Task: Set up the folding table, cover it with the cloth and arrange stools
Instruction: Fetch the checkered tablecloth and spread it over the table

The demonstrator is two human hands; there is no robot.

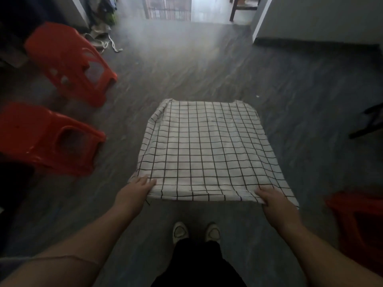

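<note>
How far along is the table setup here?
Done: checked cloth lies spread over the hidden table. In hand: left hand and right hand grip its near edge. Remaining: two red stools and a third red stool stand off to the sides, not yet arranged.

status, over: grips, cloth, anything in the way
Left grip and right grip hold the near edge of the checked cloth. Cloth spread flat, far corners draped. Upper left stool, lower left stool, right stool stand apart, nothing blocking.
</note>
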